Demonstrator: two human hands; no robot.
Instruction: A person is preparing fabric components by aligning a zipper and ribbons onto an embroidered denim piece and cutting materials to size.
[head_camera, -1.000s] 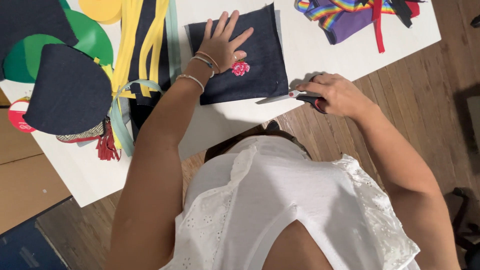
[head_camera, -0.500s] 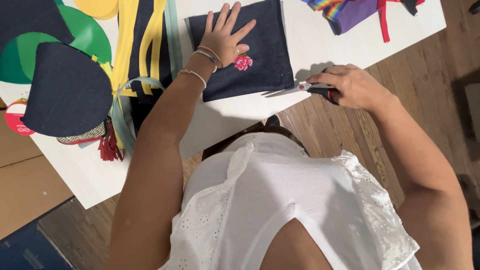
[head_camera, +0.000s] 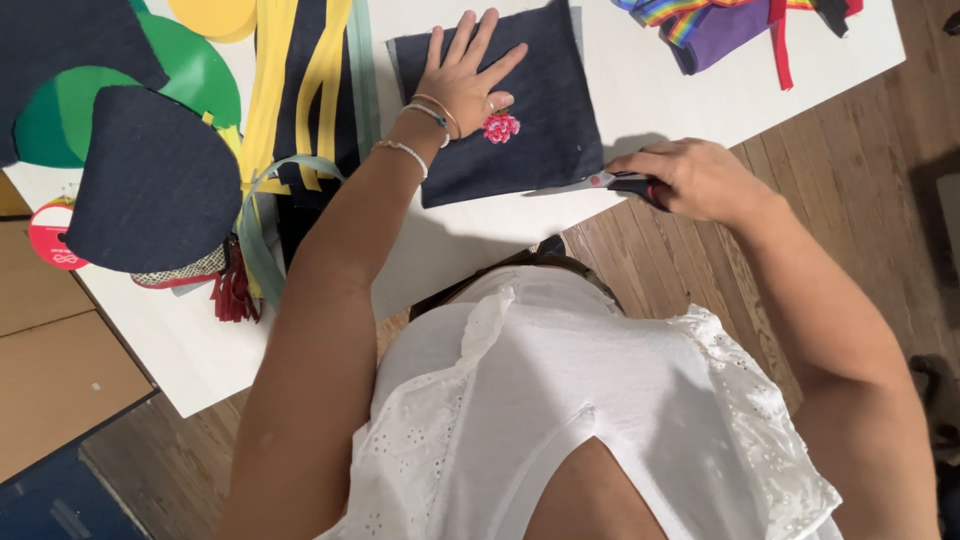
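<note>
The left hand (head_camera: 462, 80) lies flat, fingers spread, pinning the denim (head_camera: 520, 110). The right hand (head_camera: 690, 180) grips scissors (head_camera: 610, 183), apparently cutting the near right edge; next, steady advancing snips.

Bare table (head_camera: 700, 110) betw denim square (head_camera: 540, 110) & ribbon pile (head_camera: 720, 25).

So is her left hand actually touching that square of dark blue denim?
Touching: the head view shows the left hand lying flat, fingers spread, on the dark blue denim square.

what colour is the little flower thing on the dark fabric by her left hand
Pink-red, a small flower on dark navy fabric; the head view shows it.
</note>
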